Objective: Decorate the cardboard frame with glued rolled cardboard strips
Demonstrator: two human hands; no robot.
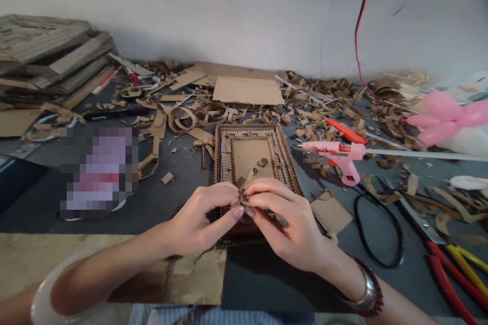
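Seemingly for precision, a cardboard strip [249, 177] was pinched by left hand [202, 217] and right hand [292, 221] near the front edge of the worktop [185, 165]. The glue gun [348, 153] was presumably laid for reach.

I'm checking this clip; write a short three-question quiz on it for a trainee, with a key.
1. Fill in: the left hand and right hand pinch a small strip above a rectangular frame made of ____.
2. True or false: the pink glue gun lies to the right of that frame, in neither hand.
3. Where is the white bangle? a) on the left arm b) on the right arm c) inside the frame

Key: 1. cardboard; 2. true; 3. a
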